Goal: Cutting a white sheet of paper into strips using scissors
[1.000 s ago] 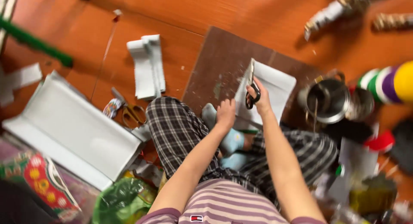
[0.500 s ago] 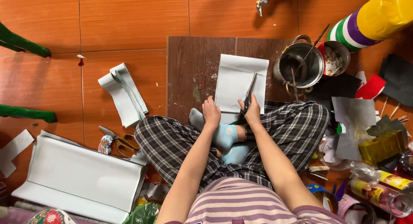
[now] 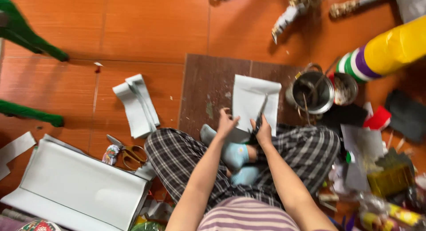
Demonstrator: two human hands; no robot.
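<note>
I sit cross-legged on an orange tiled floor with a dark brown board (image 3: pixel 204 89) in front of me. A white sheet of paper (image 3: pixel 253 95) lies on the board. My right hand (image 3: pixel 262 130) grips black-handled scissors (image 3: pixel 259 113) whose blades run up into the sheet. My left hand (image 3: pixel 226 122) is at the sheet's lower left edge, fingers spread, touching or holding it. Below the hands are my plaid-trousered legs and blue socks (image 3: pixel 235 155).
Cut white strips (image 3: pixel 135 104) lie to the left. Orange-handled scissors (image 3: pixel 126 152) and a large white folded sheet (image 3: pixel 75 186) sit lower left. A metal pot (image 3: pixel 313 91), coloured rolls (image 3: pixel 381 53) and cluttered scraps crowd the right. Green legs (image 3: pixel 26 36) stand at far left.
The view has shifted and steadied over the board. My right hand with the scissors has cut further up into the white sheet, and my left hand has moved up to its edge.
</note>
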